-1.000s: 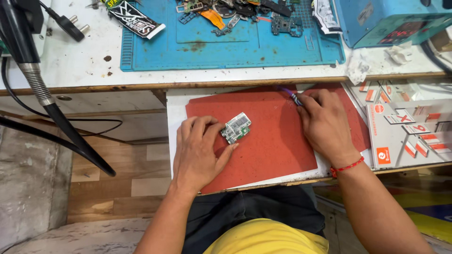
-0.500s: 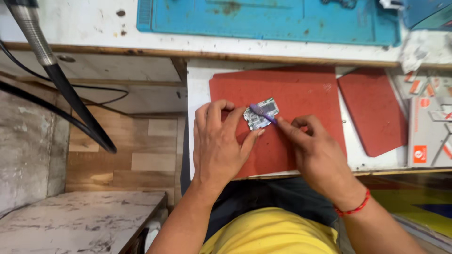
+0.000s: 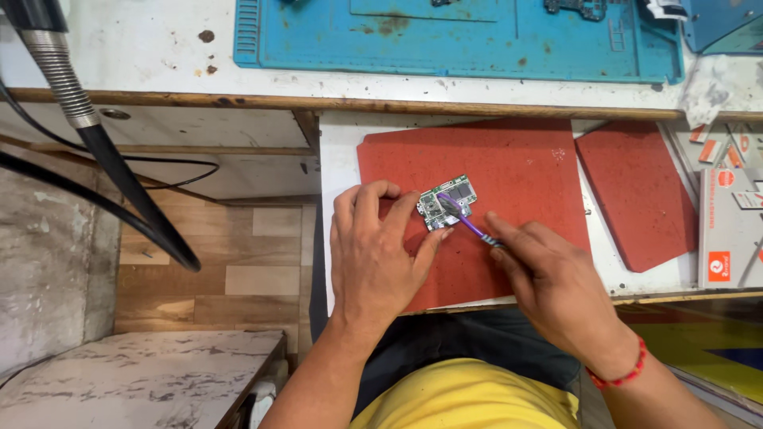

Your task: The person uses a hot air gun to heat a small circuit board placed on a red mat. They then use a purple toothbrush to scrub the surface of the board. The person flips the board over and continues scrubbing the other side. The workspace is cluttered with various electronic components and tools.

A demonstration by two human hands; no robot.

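Red mat [image 3: 517, 159]: I see open surface above and to the right of the circuit board [image 3: 447, 202], bare up to the mat's far edge. My left hand [image 3: 373, 254] blocks the board's left and near side; my right hand [image 3: 556, 290] with the purple tool [image 3: 465, 218] closes off the near right.

Second red mat [image 3: 636, 191] lies just beside, bare on top, with a narrow white gap between the two mats. White boxes [image 3: 727, 230] crowd the far right.

Black hose [image 3: 119, 175] slants across the left, well apart from the hands. Blue mat [image 3: 445, 40] on the upper bench is mostly bare, with small parts at its top edge.
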